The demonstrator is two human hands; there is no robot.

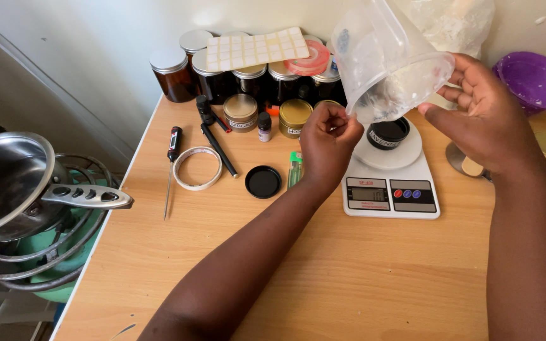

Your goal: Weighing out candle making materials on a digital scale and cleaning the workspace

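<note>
Here a clear plastic bag (383, 57) is held tipped, mouth down, directly above a small black jar (388, 132) that sits open on the round platform of a white scale (390, 183); the tilt puts the bag's mouth over the jar, and pale whitish material shows through the plastic, though what it is cannot be told. The right hand (485, 110) supports the bag's rim from the right, fingers spread and curled around the edge, palm toward the bag. The left hand (330, 136) is closed to a pinch on the bag's lower left edge, apparently narrowing the opening. The jar's likely lid, a flat black disc (263, 182), lies on the wooden table (349, 278) left of the scale, with a green lighter (294, 169) between them. Further left are a tape ring (198, 168) and a probe thermometer (171, 170). At the far edge, against the wall, stands a row of amber jars (248, 79) with metal lids, a sheet of blank labels (257, 48) resting on top. A purple bowl (535, 81) sits far right. Off the table's left side, a steel pot (14, 183) rests on a wire burner stand.
</note>
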